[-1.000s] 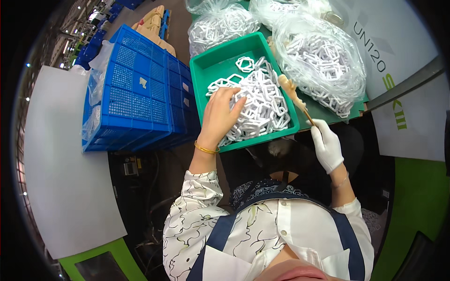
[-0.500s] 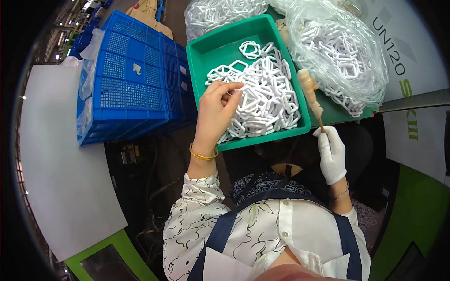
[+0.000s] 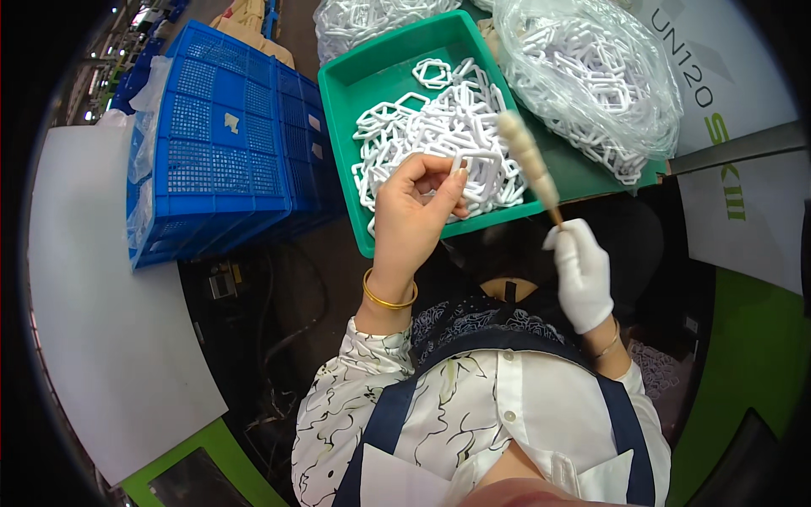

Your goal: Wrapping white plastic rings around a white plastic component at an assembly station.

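My bare left hand (image 3: 414,201), a gold bangle at its wrist, pinches a white plastic link (image 3: 483,156) between thumb and fingers. It holds the link just above the near part of a green tray (image 3: 359,80). Inside the tray lies a heap of similar white links (image 3: 448,114). My right hand (image 3: 583,275), in a white glove, is closed around a thin brown stick with a cream, lumpy wrapped head (image 3: 525,152). The stick slants up to the left, its head over the tray's right edge; what the head is made of I cannot tell.
To the right of the tray sits an open clear plastic bag (image 3: 591,76) full of white links; another bag (image 3: 372,21) lies behind it. Blue mesh crates (image 3: 224,144) stand at the left. Pale machine panels (image 3: 110,270) flank both sides.
My left hand has risen from the heap toward me and to the right, now with a link in its fingers. The stick in my right hand has swung slightly left.
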`<state>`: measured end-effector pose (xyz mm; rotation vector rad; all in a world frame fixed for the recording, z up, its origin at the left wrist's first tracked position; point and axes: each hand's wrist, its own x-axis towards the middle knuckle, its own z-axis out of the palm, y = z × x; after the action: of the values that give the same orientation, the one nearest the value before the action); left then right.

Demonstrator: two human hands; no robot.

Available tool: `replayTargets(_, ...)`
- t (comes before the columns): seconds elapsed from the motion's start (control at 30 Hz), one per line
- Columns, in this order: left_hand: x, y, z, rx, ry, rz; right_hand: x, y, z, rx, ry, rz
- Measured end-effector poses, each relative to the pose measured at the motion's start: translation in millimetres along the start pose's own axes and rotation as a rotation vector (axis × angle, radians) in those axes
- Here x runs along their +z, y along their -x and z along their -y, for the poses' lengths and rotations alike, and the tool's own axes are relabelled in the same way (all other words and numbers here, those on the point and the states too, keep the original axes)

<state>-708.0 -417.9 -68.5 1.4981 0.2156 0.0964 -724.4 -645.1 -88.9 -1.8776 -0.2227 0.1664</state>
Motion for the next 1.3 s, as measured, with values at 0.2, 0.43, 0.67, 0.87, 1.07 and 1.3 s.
replayTargets(0.2,6.4,0.2,-3.3,0.006,0.106,-0.054,-18.4,-7.7,-10.5,0.178,0.07,-0.036)
replayTargets(0.43,4.1,-8.0,-5.5,-0.134,0.332,0.063,-19.4,-17.0,-0.5,0.068,-0.006,-0.026)
replayTargets(0.67,4.7,-8.2,-5.7,-0.363,0.731,0.385,-13.7,-25.4,14.8,-0.03,0.093,0.056)
replayTargets(0.87,8.1,-10.3,-7.7,-0.383,0.793,0.462,-18.2,-19.4,20.4,-0.102,0.159,0.209)
replayTargets(1.07,26.9,-21.2,-14.5,0.152,-0.098,0.144,-41.6,-30.1,-1.1,0.0,-0.103,-0.119)
replayTargets(1.3,42.8,-28.8,-25.9,0.345,-0.387,0.019,-40.3,-18.2,-2.6,0.015,0.019,0.105)
